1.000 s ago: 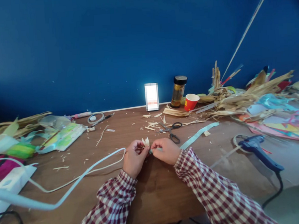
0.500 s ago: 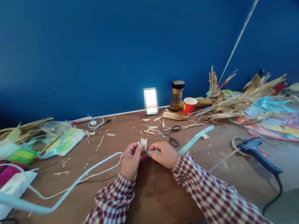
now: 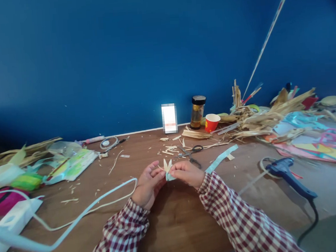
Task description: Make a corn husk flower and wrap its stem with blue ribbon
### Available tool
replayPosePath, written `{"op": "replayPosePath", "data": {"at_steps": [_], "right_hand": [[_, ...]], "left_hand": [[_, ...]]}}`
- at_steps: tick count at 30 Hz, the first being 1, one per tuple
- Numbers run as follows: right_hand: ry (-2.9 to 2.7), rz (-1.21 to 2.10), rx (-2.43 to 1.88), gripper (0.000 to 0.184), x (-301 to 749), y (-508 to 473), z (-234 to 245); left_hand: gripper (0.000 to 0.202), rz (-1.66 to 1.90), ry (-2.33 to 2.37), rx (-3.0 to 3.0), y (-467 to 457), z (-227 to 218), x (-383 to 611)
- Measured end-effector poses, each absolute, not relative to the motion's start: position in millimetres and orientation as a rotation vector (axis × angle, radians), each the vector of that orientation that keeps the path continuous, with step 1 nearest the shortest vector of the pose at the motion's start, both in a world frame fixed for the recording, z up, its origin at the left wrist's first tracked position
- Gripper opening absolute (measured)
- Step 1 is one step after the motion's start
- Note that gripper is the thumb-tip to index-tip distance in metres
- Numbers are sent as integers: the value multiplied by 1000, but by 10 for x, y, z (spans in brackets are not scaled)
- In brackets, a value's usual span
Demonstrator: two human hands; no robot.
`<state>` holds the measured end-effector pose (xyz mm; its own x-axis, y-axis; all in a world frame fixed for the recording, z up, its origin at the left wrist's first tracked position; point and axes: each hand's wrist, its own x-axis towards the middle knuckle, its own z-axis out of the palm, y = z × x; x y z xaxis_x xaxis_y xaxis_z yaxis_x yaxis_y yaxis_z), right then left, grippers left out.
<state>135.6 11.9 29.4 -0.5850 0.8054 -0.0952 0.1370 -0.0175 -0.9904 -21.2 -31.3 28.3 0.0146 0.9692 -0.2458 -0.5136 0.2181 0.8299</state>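
A small flower of pale, pointed husk-like petals stands upright between my hands, with light teal ribbon around its base. My right hand pinches the flower and ribbon from the right side. From the left, my left hand has its thumb and a finger closed at the flower's base, its other fingers loosely bent. The ribbon strip stretches out on the table beyond my right wrist. Just past my hands lie black-handled scissors, and my right fingers hide part of the flower.
A blue glue gun lies at right with its cord. Dried husks are piled behind it. A lidded jar and red paper cup stand near the wall. A white cable and power strip occupy the left.
The flower's petals show more spread, and teal ribbon is now visible at its base. My left fingers have loosened and moved slightly left. The view has shifted a little.
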Motion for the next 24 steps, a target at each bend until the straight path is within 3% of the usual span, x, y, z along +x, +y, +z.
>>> {"op": "replayPosePath", "data": {"at_steps": [8,16,24], "right_hand": [[-1794,1603,-965,14,1378,133,302],[-1856,1543,-948,15,1378,184,166],[-1903,1420,-1128,18,1356,137,169]], "left_hand": [[41,1097,887,697,-338,301,-219],[36,1205,990,713,-328,259,-192],[45,1361,1062,745,-309,160,-161]]}}
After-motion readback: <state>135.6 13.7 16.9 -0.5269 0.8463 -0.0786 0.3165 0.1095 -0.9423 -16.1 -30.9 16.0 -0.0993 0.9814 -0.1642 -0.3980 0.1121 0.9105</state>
